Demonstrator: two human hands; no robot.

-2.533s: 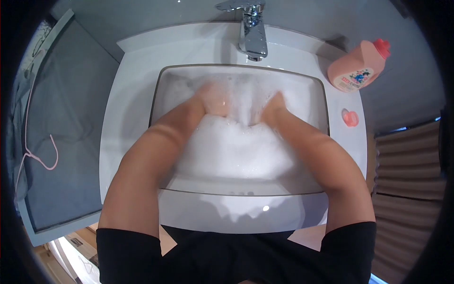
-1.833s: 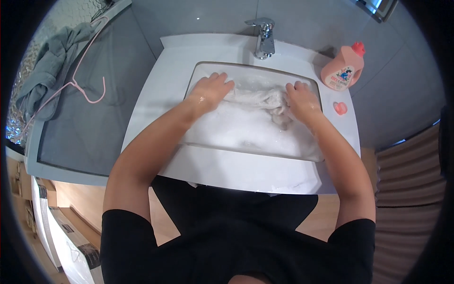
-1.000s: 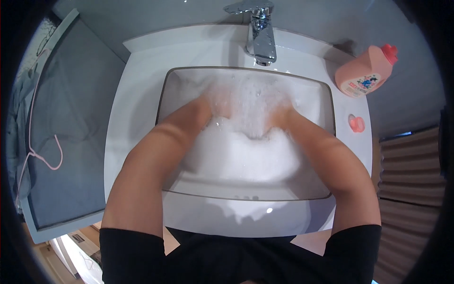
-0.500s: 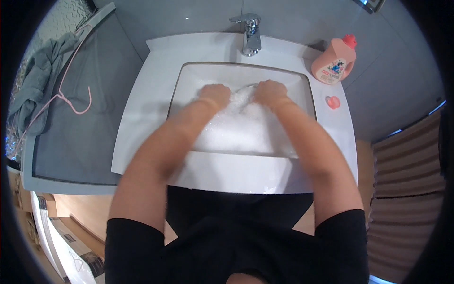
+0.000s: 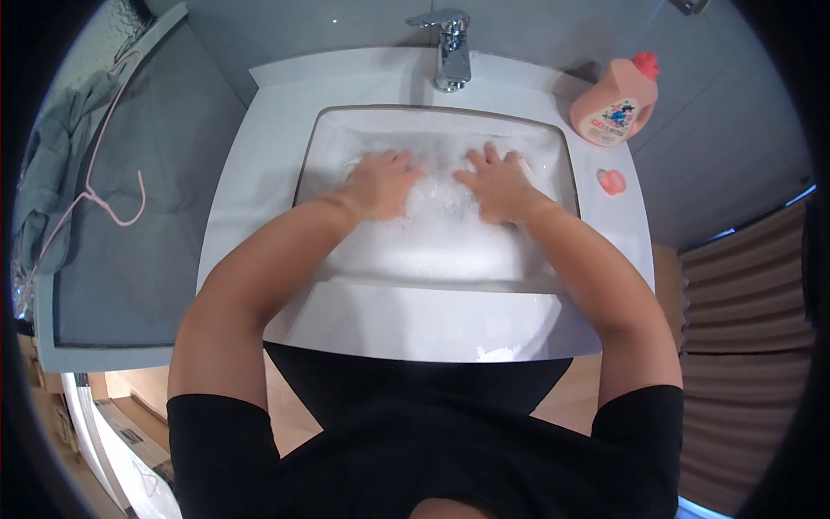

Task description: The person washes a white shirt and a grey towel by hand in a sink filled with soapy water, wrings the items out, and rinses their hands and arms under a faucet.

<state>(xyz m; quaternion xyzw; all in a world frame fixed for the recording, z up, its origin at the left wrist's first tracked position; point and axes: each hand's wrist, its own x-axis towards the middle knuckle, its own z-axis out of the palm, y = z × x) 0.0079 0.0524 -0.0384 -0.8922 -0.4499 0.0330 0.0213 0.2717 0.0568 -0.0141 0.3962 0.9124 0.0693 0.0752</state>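
A white rectangular sink [image 5: 259,156] holds soapy water thick with white foam [image 5: 445,238]. My left hand [image 5: 380,182] lies flat on the foam at the middle left, fingers spread toward the back. A little to its right, my right hand [image 5: 497,182] rests the same way, palm down and fingers apart. Both hands press on the sudsy white mass. Whether cloth lies under the foam I cannot tell. Neither hand grips anything.
A chrome tap [image 5: 450,48] stands behind the basin. A pink detergent bottle [image 5: 614,104] and its loose pink cap [image 5: 611,180] sit on the right rim. To the left, a grey top [image 5: 164,251] carries a pink hanger [image 5: 117,203] and a grey-green garment [image 5: 52,190].
My hands have gone from bunching a white cloth in the suds to lying flat and spread on the foam. The view has swayed closer and back as I scrubbed.
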